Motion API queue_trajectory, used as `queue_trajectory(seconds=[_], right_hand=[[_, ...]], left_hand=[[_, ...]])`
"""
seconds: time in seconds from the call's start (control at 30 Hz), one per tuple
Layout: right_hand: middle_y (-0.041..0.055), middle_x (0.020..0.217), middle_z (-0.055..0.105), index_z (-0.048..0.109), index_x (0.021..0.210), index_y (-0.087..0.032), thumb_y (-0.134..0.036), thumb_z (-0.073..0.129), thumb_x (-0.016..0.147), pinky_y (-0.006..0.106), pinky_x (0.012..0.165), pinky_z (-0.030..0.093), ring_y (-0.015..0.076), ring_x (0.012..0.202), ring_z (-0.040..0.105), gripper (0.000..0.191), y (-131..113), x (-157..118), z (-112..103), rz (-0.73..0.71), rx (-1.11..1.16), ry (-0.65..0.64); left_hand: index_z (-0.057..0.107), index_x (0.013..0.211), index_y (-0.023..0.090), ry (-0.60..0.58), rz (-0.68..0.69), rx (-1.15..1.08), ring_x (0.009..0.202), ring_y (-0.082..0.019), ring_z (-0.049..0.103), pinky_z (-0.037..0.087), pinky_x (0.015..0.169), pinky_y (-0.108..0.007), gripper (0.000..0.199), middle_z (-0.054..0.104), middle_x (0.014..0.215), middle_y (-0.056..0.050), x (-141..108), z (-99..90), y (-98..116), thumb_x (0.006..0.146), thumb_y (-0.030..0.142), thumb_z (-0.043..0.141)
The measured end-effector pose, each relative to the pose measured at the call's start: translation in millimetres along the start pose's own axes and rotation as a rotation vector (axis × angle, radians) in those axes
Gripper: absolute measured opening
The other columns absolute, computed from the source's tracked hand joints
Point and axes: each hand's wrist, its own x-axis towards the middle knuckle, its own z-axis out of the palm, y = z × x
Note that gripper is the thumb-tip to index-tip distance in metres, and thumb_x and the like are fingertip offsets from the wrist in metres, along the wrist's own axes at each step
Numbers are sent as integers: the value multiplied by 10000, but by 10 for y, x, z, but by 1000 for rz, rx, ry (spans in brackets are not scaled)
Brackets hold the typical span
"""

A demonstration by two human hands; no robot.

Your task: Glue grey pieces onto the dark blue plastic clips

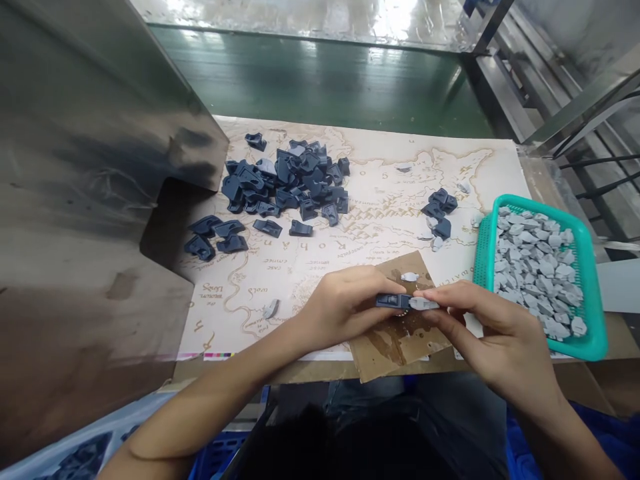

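The left hand (337, 303) pinches a dark part (393, 301); the right hand (495, 327) pinches a grey piece (423, 303) at its end, above cardboard (385, 347). Whether they are joined, I cannot tell. Beyond, a mostly dark heap (300, 177) and a basket (591, 287) of grey look unfinished.

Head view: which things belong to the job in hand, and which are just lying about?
Likely in the job:
dark part in left hand
pale part in right hand
dark pile
basket of pale pieces
cardboard beneath

Apparently just around:
map sheet
metal panel
green surface behind
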Motion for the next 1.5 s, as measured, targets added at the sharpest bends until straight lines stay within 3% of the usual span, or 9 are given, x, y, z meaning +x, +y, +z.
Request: queue_trajectory(seconds=[0.3,0.57,0.73,0.83,0.9,1.07,1.17,1.33,1.5], right_hand=[[37,984,716,671,925,-248,-247,614,920,297,714,601,214,906,689,57,81,75,3,-52,83,-84],[39,1000,700,640,879,-234,-310,617,922,251,670,581,191,925,673,90,173,86,80,-14,163,-87],[52,925,686,636,894,-222,-343,540,943,252,541,514,177,775,649,162,139,261,-43,-143,-63,-171],[13,676,641,662,795,-220,-328,615,881,238,433,430,137,545,572,146,124,743,-201,-202,-174,-300],[-2,637,630,682,750,-188,-206,718,783,206,435,412,111,512,561,52,147,1259,-245,-86,-223,-333],[12,775,654,661,830,-27,-161,499,882,161,541,390,87,681,635,217,361,2584,36,362,-166,62],[10,728,625,606,848,-79,-98,553,910,162,466,421,66,547,555,84,548,2955,204,408,-271,173],[-21,669,572,567,715,-119,-262,620,911,211,536,424,82,549,525,249,632,2891,55,359,-503,70],[47,824,682,661,734,-128,-295,631,791,327,572,265,179,829,586,180,317,2396,-464,248,-748,-52]], left_hand=[[632,1028,206,87,150,190,751,-118,658,531,684,-216,147,708,849,-27,-50,38,-89,905,189,553],[646,974,174,96,85,90,757,-123,668,539,680,-218,107,723,877,-55,-25,71,-103,882,188,594],[652,1011,172,37,21,143,783,-129,672,551,716,-232,178,723,892,-53,3,24,-145,909,295,575],[619,1152,172,60,0,346,961,-185,652,549,835,-299,384,699,1058,-91,24,-128,-240,878,440,596],[591,1218,182,156,-104,539,1089,-226,598,518,925,-356,434,656,1169,-106,35,-267,-340,882,455,579],[504,1332,167,270,-348,843,1297,-290,431,399,1068,-440,492,527,1356,-141,13,-511,-640,877,337,585],[418,1409,196,207,-388,880,1366,-310,352,363,1088,-473,559,425,1461,-145,6,-532,-766,887,340,560],[379,1433,233,121,-422,902,1366,-278,376,346,1093,-459,602,360,1518,-107,31,-495,-791,848,112,456],[313,1463,234,118,-262,914,1426,-294,277,240,1147,-516,609,285,1556,-96,70,-447,-782,879,153,465]])
